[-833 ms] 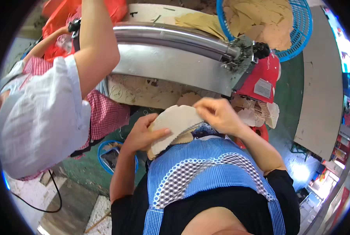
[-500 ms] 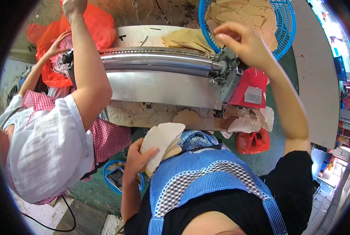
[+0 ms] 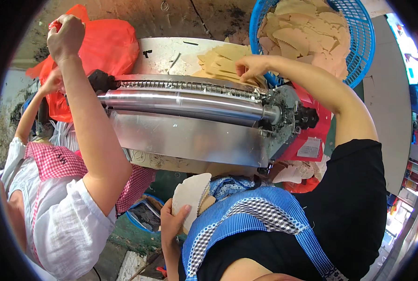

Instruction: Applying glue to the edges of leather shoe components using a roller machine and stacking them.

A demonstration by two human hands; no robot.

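Note:
Low in front of my apron, my left hand [image 3: 172,219] grips a stack of pale cut sheets [image 3: 190,194], thumb on top. The stack has a rounded outline and one jagged edge; its material is hard to make out. My right arm stretches over the right end of a roller machine [image 3: 185,104]. There my right hand [image 3: 255,66] hangs over a loose pile of yellowish-tan sheets [image 3: 218,61] behind the roller. Its fingers bend down, slightly apart, and I see nothing between them. Whether the fingertips touch the pile is unclear.
A blue plastic basket [image 3: 360,51] full of tan cut pieces [image 3: 307,35] stands at the far right. To my left, a co-worker [image 3: 64,206] handles a red plastic bag [image 3: 110,47]. A blue-rimmed bin [image 3: 145,213] is on the floor. A red packet [image 3: 312,133] lies beside the machine.
My right hand has moved left and down, from the blue basket to the tan pile behind the roller. My left hand keeps its stack. The co-worker's raised hand has come lower. The view has shifted.

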